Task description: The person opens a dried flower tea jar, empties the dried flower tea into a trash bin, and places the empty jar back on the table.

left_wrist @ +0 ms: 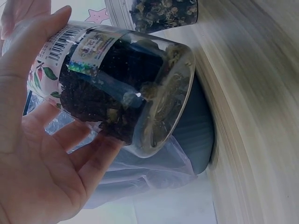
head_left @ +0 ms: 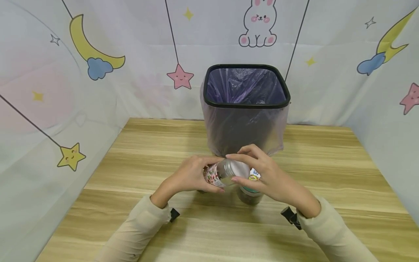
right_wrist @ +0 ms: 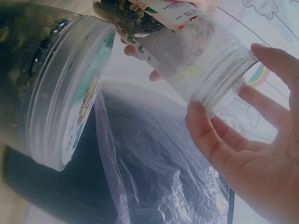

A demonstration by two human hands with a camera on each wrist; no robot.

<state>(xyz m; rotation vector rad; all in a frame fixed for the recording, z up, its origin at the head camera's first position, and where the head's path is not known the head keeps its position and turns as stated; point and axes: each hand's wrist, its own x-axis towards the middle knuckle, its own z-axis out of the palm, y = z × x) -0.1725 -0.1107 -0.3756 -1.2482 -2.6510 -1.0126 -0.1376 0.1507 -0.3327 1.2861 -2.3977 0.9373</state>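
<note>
A clear jar [head_left: 225, 172] with a flower-patterned label and dark dried pieces inside lies tilted above the table. My left hand [head_left: 191, 174] grips its body, thumb on one side and fingers on the other in the left wrist view. At the jar's clear lid end [right_wrist: 229, 79], the thumb and fingers of my right hand [head_left: 265, 174] hold the rim. A second jar [head_left: 250, 196] of dried pieces stands upright on the table, just under the right hand. Its lid bears a green cartoon sticker [right_wrist: 86, 105]; the right hand partly covers this jar in the head view.
Behind the hands stands a dark bin [head_left: 243, 127] with a black rim and a thin purple liner folded over its outside. The wood-grain table [head_left: 131, 163] is bordered by a cloth backdrop [head_left: 144, 47] printed with stars, moons and a rabbit.
</note>
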